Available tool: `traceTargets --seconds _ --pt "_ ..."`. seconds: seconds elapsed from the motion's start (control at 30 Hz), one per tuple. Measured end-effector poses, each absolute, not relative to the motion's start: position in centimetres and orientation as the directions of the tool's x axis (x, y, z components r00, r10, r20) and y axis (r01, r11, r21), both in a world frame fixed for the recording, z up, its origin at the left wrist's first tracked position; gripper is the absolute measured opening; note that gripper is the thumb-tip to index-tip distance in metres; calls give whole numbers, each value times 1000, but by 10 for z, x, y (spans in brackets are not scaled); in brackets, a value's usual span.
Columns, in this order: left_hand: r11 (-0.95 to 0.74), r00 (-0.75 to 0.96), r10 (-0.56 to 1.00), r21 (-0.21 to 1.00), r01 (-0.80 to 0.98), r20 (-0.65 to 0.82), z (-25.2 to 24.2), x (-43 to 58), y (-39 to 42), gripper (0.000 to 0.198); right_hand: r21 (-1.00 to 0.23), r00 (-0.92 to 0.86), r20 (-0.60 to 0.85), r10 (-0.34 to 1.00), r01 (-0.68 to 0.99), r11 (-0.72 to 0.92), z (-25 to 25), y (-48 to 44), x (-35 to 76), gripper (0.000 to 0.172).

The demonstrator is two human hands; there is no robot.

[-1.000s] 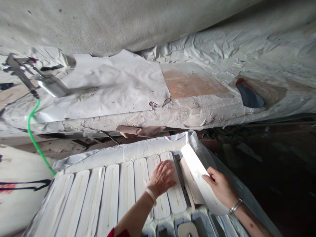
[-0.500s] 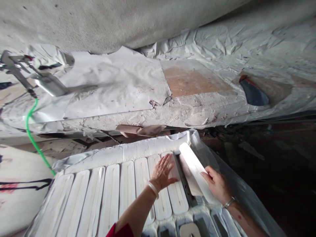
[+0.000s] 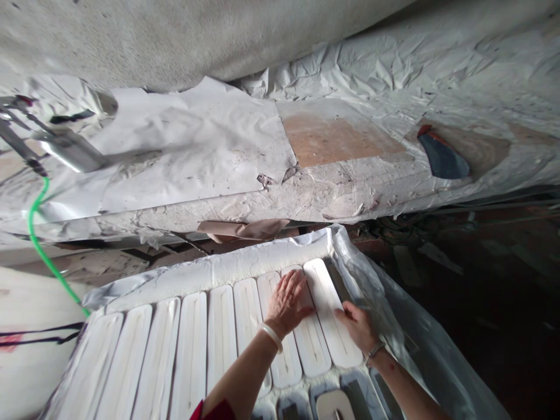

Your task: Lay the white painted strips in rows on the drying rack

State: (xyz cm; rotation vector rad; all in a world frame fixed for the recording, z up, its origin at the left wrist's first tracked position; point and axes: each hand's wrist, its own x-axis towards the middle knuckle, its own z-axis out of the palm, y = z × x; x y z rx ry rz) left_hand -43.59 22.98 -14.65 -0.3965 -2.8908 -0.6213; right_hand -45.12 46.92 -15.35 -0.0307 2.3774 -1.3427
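Note:
My right hand (image 3: 359,326) grips the long right edge of a white oblong strip (image 3: 326,291) with rounded ends. That strip lies at the right end of a row of similar strips (image 3: 221,332), each with a thin line down its middle. My left hand (image 3: 286,300), wearing a pale bangle, rests palm down with fingers stretched on the strips just left of it. The row sits inside a plastic-lined tray (image 3: 210,266) with a raised, white-coated rim. At the near side, a small rounded piece (image 3: 335,403) lies over grey hollows.
Behind the tray runs a paper-covered bench (image 3: 188,146). On it stand a spray gun with a metal cup (image 3: 74,150), its green hose (image 3: 41,239) hanging down left, and a dark curved piece (image 3: 444,156) at right. Clear plastic sheeting (image 3: 420,309) drapes on the tray's right.
My right hand has moved left and lowered the tilted strip flat beside the row, covering the gap there. My left hand stays on the strips. The view has shifted slightly.

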Motion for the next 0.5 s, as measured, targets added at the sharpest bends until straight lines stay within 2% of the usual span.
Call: traceTargets --seconds 0.2,0.4,0.5 --pt "903 -956 141 362 231 257 -144 -438 245 72 -735 -906 -362 -220 132 665 -140 465 -462 37" --pt "929 -949 205 259 266 241 -144 -439 249 73 -533 -899 -385 -208 33 845 -128 460 -473 32" --pt "929 -956 222 257 266 190 -145 -437 251 77 -437 -897 -392 -206 -16 900 -119 458 -473 27"
